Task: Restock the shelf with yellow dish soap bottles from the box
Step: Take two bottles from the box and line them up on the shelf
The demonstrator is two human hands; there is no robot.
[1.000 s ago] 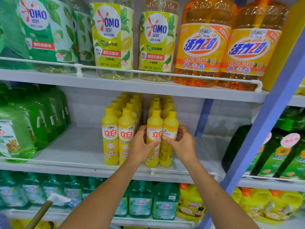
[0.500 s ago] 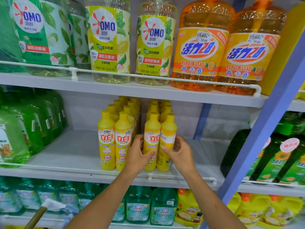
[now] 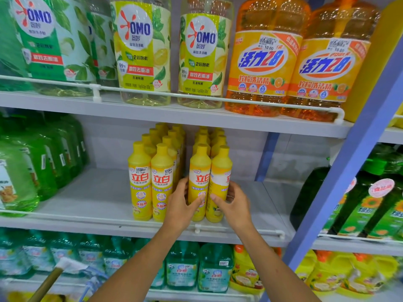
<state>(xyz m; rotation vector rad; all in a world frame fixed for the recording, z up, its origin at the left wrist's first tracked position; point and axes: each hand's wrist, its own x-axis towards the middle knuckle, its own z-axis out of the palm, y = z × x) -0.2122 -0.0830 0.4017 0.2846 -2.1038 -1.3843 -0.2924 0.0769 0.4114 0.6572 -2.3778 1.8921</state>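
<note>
**Two yellow soap bottles, one per hand, at the shelf front**

So the left hand (image 3: 178, 205) is wrapped round the lower half of the label-out bottle (image 3: 199, 177), a yellow 立白 dish soap. The thumb lies across its front and the fingers are tucked round the 9 o'clock side. The right hand (image 3: 235, 203) grips the turned bottle (image 3: 219, 184) right next to it, thumb in front, fingers round the 3 o'clock side.

Both bottles stand upright and touch each other. They look set down on the middle shelf (image 3: 91, 192), just behind the white front rail (image 3: 109, 219).

My guess is one bottle per hand so they go in as a pair, capping the two lines that run back toward 12 o'clock. Holding them low keeps the caps free under the shelf above. The turned bottle's logo points off toward 3 o'clock, so it probably needs a twist to match. At 9 o'clock the other front pair (image 3: 150, 182) faces out, with a narrow gap between.

Stuff I can't make out:
- The box isn't in shot at all, so no idea how many bottles are left.
- The lines behind show only caps, so I can't count them.
- The fingers behind the bottles are hidden.
- At 7 o'clock a wooden handle (image 3: 45, 286) is cut off by the frame edge, and I can't tell what it belongs to.
</note>
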